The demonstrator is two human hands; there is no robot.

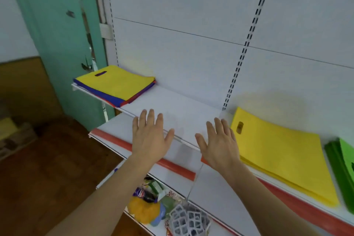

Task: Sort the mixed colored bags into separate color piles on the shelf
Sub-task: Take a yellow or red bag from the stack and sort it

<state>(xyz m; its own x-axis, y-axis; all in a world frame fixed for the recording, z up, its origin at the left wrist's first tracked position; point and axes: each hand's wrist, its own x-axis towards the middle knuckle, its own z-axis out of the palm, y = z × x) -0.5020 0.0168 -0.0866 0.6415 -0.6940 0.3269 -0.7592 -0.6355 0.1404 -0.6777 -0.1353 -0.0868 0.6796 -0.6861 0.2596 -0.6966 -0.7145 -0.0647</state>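
Right hand (218,140) flat, just left of yellow bag pile (283,157).

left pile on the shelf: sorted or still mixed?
Mixed: the left pile has a yellow bag on top, with blue and red bag edges showing beneath.

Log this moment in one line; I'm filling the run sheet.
left hand: open, empty | right hand: open, empty | mixed pile: untouched | yellow pile: started

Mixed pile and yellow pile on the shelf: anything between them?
Head view: only bare white shelf between the mixed pile and the yellow pile; both open hands hover at its front edge.
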